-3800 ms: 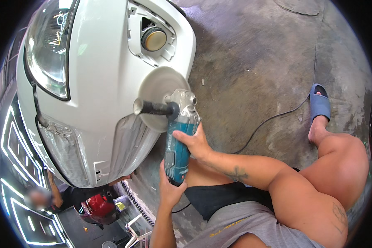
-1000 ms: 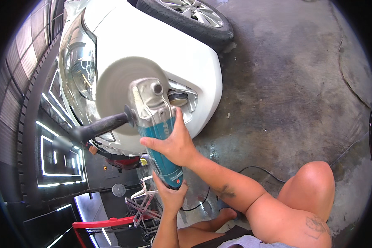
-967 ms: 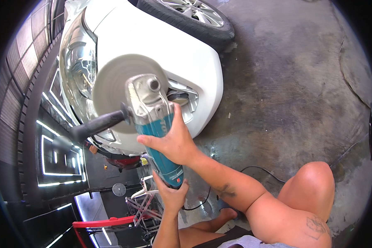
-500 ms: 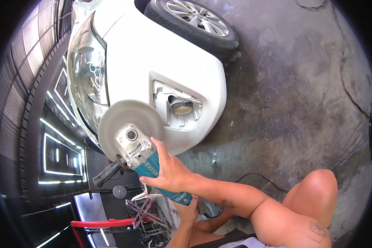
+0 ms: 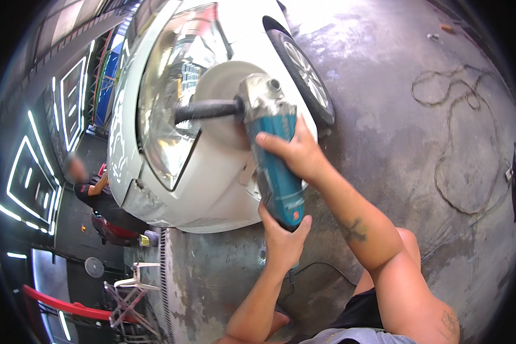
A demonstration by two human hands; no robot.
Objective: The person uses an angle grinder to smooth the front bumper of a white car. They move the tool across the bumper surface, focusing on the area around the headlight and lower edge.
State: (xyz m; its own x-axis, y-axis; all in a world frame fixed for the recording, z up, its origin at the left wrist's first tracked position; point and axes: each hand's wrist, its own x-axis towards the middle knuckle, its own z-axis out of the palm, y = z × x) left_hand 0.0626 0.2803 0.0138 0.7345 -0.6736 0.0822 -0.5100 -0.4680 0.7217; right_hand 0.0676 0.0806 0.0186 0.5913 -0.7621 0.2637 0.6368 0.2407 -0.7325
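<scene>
I hold a teal and silver polisher (image 5: 278,166) in both hands against the front corner of a white car (image 5: 223,200). My right hand (image 5: 298,152) is closed round the front of its body, thumb on the left side. Lower down, my left hand (image 5: 284,232) is closed round the rear end. The round polishing pad (image 5: 221,77) looks blurred, as if spinning, and overlaps the headlight (image 5: 175,97) and the panel beside it. Whether the pad touches the paint cannot be made out. No hand is on the black side handle (image 5: 209,109), which sticks out leftward.
A front wheel (image 5: 307,69) stands beyond the polisher. Long cable loops (image 5: 441,155) lie on the concrete floor to the right, and a cord (image 5: 327,265) runs below my hands. Another person (image 5: 89,186) is on the car's far left side, near a folding stand (image 5: 133,298) and red bar (image 5: 69,304).
The polisher has moved from the bumper by the fog lamp opening up toward the headlight, and its side handle has swung leftward. My view has shifted, bringing another person into sight.
</scene>
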